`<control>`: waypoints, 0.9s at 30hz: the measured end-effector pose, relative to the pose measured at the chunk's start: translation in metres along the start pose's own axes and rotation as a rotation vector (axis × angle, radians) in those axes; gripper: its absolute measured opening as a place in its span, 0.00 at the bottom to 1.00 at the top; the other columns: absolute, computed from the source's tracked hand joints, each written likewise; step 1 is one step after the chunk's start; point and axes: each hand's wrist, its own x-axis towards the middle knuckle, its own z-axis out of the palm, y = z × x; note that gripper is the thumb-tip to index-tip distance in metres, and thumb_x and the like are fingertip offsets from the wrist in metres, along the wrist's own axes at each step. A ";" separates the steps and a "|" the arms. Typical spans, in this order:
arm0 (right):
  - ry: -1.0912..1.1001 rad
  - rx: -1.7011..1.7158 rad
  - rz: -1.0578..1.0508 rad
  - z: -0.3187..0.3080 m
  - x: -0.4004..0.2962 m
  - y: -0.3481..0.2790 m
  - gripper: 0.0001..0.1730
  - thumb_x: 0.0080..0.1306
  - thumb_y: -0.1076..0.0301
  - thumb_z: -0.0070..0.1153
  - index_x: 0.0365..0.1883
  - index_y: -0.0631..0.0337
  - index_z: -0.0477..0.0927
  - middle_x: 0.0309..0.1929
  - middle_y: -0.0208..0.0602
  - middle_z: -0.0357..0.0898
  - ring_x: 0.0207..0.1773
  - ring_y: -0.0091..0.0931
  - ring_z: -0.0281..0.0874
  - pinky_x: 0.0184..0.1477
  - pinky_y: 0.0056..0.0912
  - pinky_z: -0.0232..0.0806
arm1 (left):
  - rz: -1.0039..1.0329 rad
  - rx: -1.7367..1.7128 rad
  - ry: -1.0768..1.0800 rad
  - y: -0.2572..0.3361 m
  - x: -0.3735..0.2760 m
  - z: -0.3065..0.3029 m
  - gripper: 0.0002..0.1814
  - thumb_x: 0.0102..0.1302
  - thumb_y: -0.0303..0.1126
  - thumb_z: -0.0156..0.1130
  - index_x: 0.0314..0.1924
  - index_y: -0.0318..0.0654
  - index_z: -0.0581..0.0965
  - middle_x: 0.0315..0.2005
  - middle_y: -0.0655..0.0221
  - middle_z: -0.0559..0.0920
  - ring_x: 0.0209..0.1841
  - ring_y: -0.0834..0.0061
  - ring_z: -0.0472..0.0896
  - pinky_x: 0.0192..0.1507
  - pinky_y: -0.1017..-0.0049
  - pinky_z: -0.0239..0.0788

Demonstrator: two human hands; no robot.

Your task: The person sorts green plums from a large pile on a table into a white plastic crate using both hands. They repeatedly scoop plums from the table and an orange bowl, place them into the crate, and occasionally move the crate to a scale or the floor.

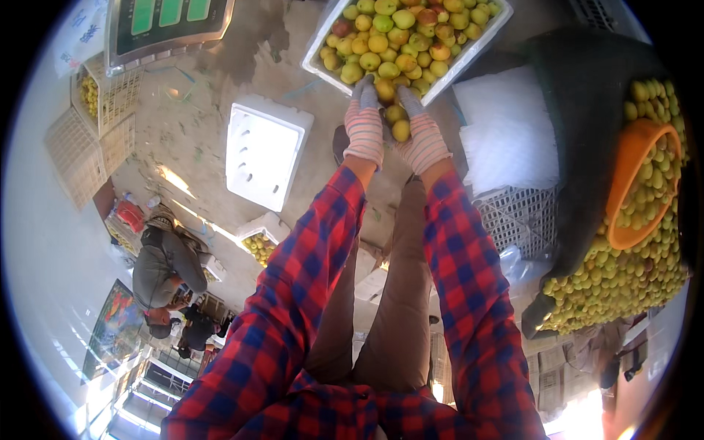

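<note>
A white foam box (469, 61) full of yellow-green round fruit, some with reddish or brown patches, lies at the top centre. Both hands wear striped knit gloves and meet at the box's near edge. Several of the fruit (401, 130) lie cupped between my left hand (365, 124) and my right hand (419, 131). Fingertips of both hands reach the box's near rim, beside the fruit in it. Which hand bears each fruit cannot be told.
An empty foam box (264, 154) lies on the floor to the left, below a scale (165, 33). At right stand a black plastic crate (520, 220), white foam netting (509, 132), and an orange basket (619, 192) on heaped fruit. A person (170, 264) is at lower left.
</note>
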 end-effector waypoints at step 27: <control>0.472 -0.425 -0.091 -0.014 0.035 -0.031 0.25 0.66 0.71 0.59 0.63 0.56 0.75 0.49 0.42 0.79 0.46 0.25 0.77 0.45 0.27 0.70 | -0.241 -0.363 0.074 -0.044 0.039 -0.026 0.20 0.70 0.38 0.59 0.59 0.39 0.74 0.48 0.68 0.77 0.46 0.73 0.73 0.50 0.73 0.68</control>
